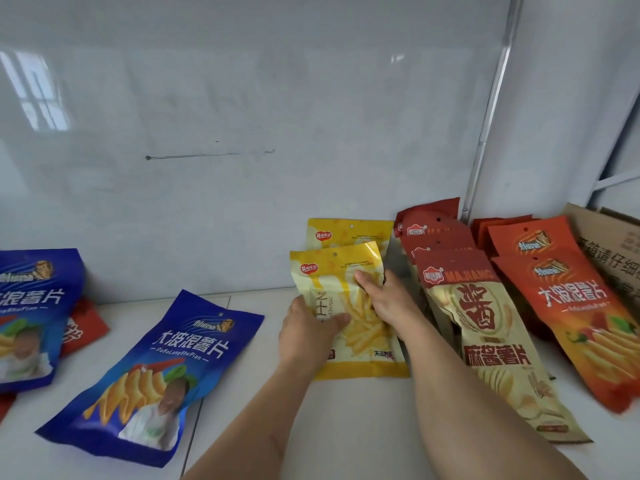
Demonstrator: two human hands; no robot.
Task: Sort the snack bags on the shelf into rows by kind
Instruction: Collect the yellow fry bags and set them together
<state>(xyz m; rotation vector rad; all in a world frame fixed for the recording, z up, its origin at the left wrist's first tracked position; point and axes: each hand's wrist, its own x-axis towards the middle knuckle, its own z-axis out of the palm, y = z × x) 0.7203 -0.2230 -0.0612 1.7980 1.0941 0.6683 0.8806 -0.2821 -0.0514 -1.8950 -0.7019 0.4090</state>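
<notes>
While both hands — left hand (304, 336), right hand (384, 299) — grip the front yellow bag (360, 334), square it flush over the rear yellow bag (349, 233) before releasing.

Glossy white wall panel (242, 116) reflects window; metal trim strip (491, 109); cardboard box (613, 244) at right.
</notes>
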